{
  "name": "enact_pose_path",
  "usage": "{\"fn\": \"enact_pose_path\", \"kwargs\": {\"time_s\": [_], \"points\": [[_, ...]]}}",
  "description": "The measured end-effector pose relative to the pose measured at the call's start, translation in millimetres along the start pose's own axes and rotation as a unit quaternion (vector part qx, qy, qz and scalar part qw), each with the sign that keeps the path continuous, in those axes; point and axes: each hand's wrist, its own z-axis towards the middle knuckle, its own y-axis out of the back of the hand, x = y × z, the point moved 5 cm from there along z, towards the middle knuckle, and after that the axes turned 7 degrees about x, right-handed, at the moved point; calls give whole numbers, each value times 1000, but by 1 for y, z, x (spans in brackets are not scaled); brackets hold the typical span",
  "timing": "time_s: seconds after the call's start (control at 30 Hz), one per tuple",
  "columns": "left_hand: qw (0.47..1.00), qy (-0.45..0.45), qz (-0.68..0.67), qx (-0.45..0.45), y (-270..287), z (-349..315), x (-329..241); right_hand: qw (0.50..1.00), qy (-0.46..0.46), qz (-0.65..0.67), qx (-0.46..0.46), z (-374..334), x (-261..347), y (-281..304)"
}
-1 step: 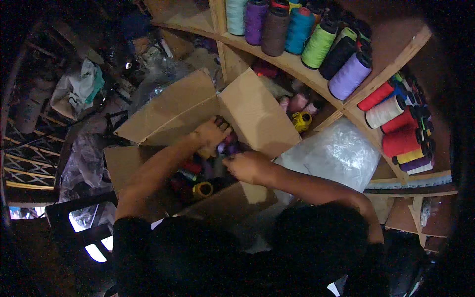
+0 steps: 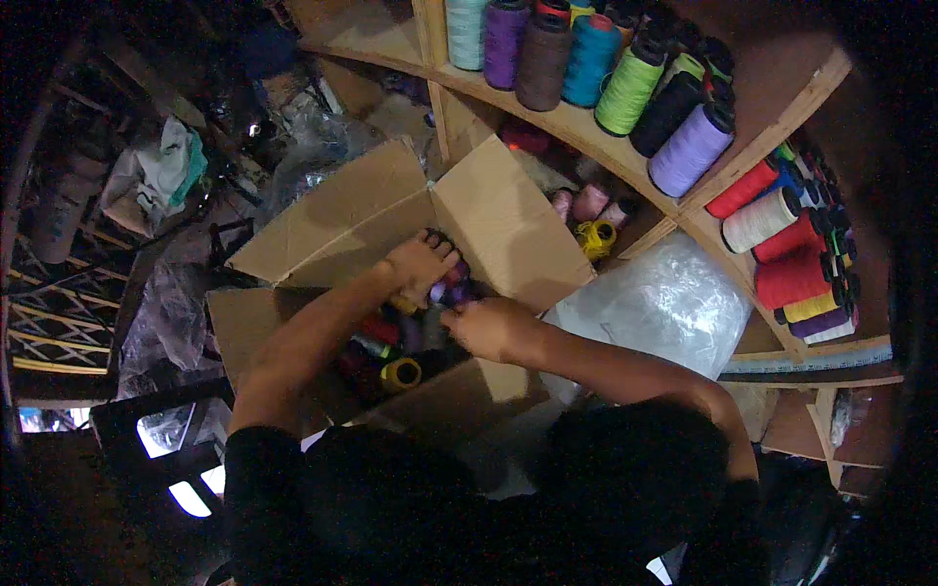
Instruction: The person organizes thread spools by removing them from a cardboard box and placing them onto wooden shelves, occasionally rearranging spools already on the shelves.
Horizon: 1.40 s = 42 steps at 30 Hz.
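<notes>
Wooden shelf unit (image 2: 547, 110), the biggest thing here: beyond both grips and off to their right, thread spools stood in its bays. Cardboard box (image 2: 513, 230), flaps splayed, lies around the grips; both are down inside its mouth. Clear plastic bag (image 2: 674, 298), shiny, just beyond the right forearm, to the right of the right grip. White-and-green bag (image 2: 156, 176), crumpled, well left of the left grip.

Left grip (image 2: 422, 266): fingers bent over, knuckles up. Right grip (image 2: 491, 330): fingers curled, thumb side toward the left one. How firmly either is closed, cannot tell; fingertips partly hidden.

Lavender spool (image 2: 689, 151), largest-looking of the shelf row, well beyond and right of the right grip. Purple spool (image 2: 452, 290) in the box, between the two grips, close against both. Yellow spool (image 2: 401, 374), also in the box, nearer the body than either grip, hollow end showing.
</notes>
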Motion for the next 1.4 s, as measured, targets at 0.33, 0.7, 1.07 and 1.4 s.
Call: {"fn": "enact_pose_path", "kwargs": {"time_s": [0.33, 0.7, 1.07, 1.4], "points": [[857, 155, -443, -213, 99, -79, 41, 889, -72, 270, -364, -37, -26, 79], [655, 52, -723, -211, 211, -82, -10, 665, 47, 684, -296, -62, -31, 117], [938, 74, -322, 106, 63, -65, -6, 505, 117, 802, -296, -97, -48, 117], [1000, 13, -7, 21, -97, -64, 15, 586, 56, 763, -267, -90, -8, 127]]}}
